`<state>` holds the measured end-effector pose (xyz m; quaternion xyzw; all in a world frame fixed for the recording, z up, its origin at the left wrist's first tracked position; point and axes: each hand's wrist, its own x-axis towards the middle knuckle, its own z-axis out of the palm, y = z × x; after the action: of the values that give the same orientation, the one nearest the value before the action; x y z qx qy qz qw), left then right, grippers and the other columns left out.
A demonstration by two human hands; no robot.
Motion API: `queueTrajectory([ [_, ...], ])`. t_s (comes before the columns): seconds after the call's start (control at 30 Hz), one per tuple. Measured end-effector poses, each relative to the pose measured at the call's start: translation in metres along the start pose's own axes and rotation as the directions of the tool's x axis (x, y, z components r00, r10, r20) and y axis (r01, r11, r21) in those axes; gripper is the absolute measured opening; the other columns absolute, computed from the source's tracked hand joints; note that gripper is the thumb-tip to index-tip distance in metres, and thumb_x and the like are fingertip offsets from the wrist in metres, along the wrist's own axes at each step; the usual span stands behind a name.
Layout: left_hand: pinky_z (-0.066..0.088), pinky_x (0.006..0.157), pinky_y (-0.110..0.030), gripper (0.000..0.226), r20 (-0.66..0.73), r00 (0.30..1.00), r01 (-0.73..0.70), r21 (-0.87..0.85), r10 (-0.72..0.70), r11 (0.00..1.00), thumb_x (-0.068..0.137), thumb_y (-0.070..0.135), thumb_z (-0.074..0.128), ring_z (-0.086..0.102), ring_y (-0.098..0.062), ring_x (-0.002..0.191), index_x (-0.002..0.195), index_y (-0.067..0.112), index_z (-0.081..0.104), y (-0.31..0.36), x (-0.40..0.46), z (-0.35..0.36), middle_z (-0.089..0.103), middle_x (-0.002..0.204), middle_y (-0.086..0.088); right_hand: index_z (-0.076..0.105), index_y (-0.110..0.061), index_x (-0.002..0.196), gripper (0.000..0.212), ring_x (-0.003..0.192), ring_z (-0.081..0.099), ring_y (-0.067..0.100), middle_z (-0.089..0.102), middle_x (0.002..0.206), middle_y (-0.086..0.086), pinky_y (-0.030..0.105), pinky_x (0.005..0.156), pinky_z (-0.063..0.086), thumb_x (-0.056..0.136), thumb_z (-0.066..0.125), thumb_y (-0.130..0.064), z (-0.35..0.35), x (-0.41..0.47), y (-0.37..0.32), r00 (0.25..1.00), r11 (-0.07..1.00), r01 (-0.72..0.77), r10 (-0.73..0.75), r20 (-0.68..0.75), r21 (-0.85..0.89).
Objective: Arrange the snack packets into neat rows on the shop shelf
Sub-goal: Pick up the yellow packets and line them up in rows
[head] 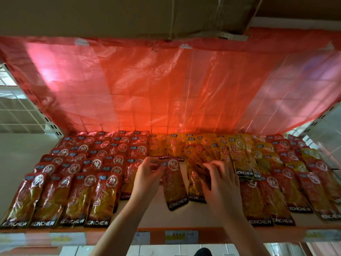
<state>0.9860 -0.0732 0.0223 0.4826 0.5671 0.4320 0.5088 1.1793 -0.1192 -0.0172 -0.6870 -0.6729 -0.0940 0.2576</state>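
Head view. We look down and forward onto a shop shelf [184, 217] with a pale deck and an orange front lip carrying price labels [181, 236]. A red plastic sheet [166, 85] hangs over the wire back panel behind the stock.

Left block: red snack packets [77, 174] lie in overlapping rows, 4 across in the front row, "KONCHEW" bands toward us. Middle rear: yellow packets [227, 150], the ones toward the right fanned and askew. Right block: more red packets [273, 196] in rows, with a few yellow ones mixed in at the far right.

We note the left hand [147, 174] over the middle gap, fingers curled, pinching the top edge of a single red packet [175, 189] between thumb and fingertips. That packet lies lengthwise on the bare deck, slightly tilted, its bottom band nearest us, just beside the left block and touching no row.

The right hand [221, 180] is just to the right, fingers bent down onto a loose cluster of packets [195, 182] beneath it. The fingers look closed around the topmost packet edges, though the back of the hand hides the exact grip. The 2 hands are near each other but apart.

A dark shoe tip [203, 252] shows at the bottom edge.
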Motion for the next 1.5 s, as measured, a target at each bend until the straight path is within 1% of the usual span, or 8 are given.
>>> queueTrajectory([
  [0.2, 0.054, 0.061, -0.038, 0.001, -0.069, 0.998, -0.011, -0.001, 0.011, 1.000, 0.091, 0.008, 0.056, 0.064, -0.019, 0.072, 0.092, 0.009, 0.057, 0.007, 0.001, -0.018, 0.065, 0.085, -0.011, 0.064, -0.017, 0.105, 0.054, 0.103, 0.056, 0.028, 0.055, 0.112, 0.007, 0.046, 0.083, 0.048, 0.058, 0.086, -0.031, 0.000, -0.005, -0.005, 0.998, 0.997, 0.042, -0.039, 0.045, -0.067],
  [0.5, 0.056, 0.065, -0.049, 0.006, -0.057, 0.998, 0.019, 0.002, -0.019, 1.000, 0.092, 0.010, 0.055, 0.067, -0.027, 0.076, 0.097, 0.011, 0.058, 0.004, 0.004, -0.032, 0.067, 0.089, -0.011, 0.067, -0.016, 0.103, 0.029, 0.103, 0.051, 0.020, 0.058, 0.108, 0.001, 0.042, 0.087, 0.048, 0.084, 0.058, -0.037, -0.010, -0.004, -0.034, 0.996, 0.993, 0.087, -0.084, -0.034, 0.085],
  [0.67, 0.058, 0.065, -0.044, 0.009, -0.059, 0.996, 0.059, -0.070, -0.063, 0.996, 0.091, 0.008, 0.056, 0.066, -0.023, 0.079, 0.098, 0.014, 0.060, 0.004, 0.006, -0.042, 0.067, 0.090, -0.010, 0.051, -0.019, 0.125, 0.054, 0.121, 0.041, 0.011, 0.045, 0.129, -0.003, 0.026, 0.098, 0.038, 0.090, 0.043, -0.060, -0.015, -0.003, -0.066, 0.949, 0.901, 0.238, -0.295, 0.110, 0.363],
  [0.77, 0.053, 0.053, -0.028, 0.013, -0.076, 0.995, 0.058, -0.074, -0.064, 0.996, 0.091, 0.009, 0.057, 0.065, -0.020, 0.079, 0.102, 0.011, 0.062, 0.005, 0.012, -0.052, 0.066, 0.093, -0.009, 0.041, -0.022, 0.134, 0.068, 0.128, 0.032, 0.015, 0.037, 0.140, 0.000, 0.029, 0.100, 0.033, 0.083, 0.050, -0.065, -0.002, -0.011, -0.086, 0.894, 0.889, 0.311, -0.393, 0.213, 0.337],
  [0.93, 0.056, 0.056, -0.027, 0.010, 0.002, 1.000, 0.027, 0.133, -0.027, 0.991, 0.090, 0.011, 0.058, 0.064, -0.016, 0.084, 0.094, 0.017, 0.066, 0.004, 0.022, -0.074, 0.064, 0.095, -0.005, 0.052, -0.024, 0.120, 0.062, 0.105, 0.052, 0.016, 0.055, 0.121, -0.001, 0.028, 0.082, 0.054, 0.063, 0.077, -0.030, 0.007, -0.012, -0.112, 0.930, 0.915, 0.301, -0.344, 0.131, 0.269],
  [1.13, 0.050, 0.066, -0.026, 0.024, 0.005, 0.976, -0.176, 0.615, 0.219, 0.769, 0.093, 0.019, 0.053, 0.062, -0.011, 0.082, 0.114, 0.019, 0.062, -0.003, 0.028, -0.103, 0.067, 0.100, 0.002, 0.061, -0.023, 0.114, 0.035, 0.095, 0.055, 0.008, 0.060, 0.110, -0.008, 0.021, 0.075, 0.052, 0.079, 0.060, -0.027, 0.016, -0.012, -0.130, 0.943, 0.919, 0.283, -0.319, 0.093, 0.274],
  [1.37, 0.052, 0.079, -0.034, 0.026, 0.076, 0.955, -0.259, 0.683, 0.286, 0.683, 0.094, 0.020, 0.051, 0.059, -0.015, 0.100, 0.118, 0.021, 0.060, -0.016, 0.033, -0.127, 0.063, 0.115, 0.004, 0.069, -0.022, 0.096, 0.050, 0.089, 0.058, 0.009, 0.065, 0.100, -0.006, 0.017, 0.068, 0.052, 0.048, 0.085, -0.021, 0.026, -0.027, -0.146, 0.947, 0.945, 0.247, -0.283, 0.155, 0.217],
  [1.5, 0.051, 0.082, -0.034, 0.026, 0.118, 0.946, -0.299, 0.671, 0.301, 0.678, 0.093, 0.019, 0.051, 0.056, -0.012, 0.104, 0.118, 0.024, 0.059, -0.019, 0.031, -0.132, 0.062, 0.116, 0.007, 0.065, -0.024, 0.100, 0.055, 0.086, 0.061, 0.010, 0.061, 0.103, -0.004, 0.018, 0.065, 0.053, 0.051, 0.086, -0.037, 0.036, -0.035, -0.154, 0.941, 0.954, 0.188, -0.243, 0.236, 0.231],
])
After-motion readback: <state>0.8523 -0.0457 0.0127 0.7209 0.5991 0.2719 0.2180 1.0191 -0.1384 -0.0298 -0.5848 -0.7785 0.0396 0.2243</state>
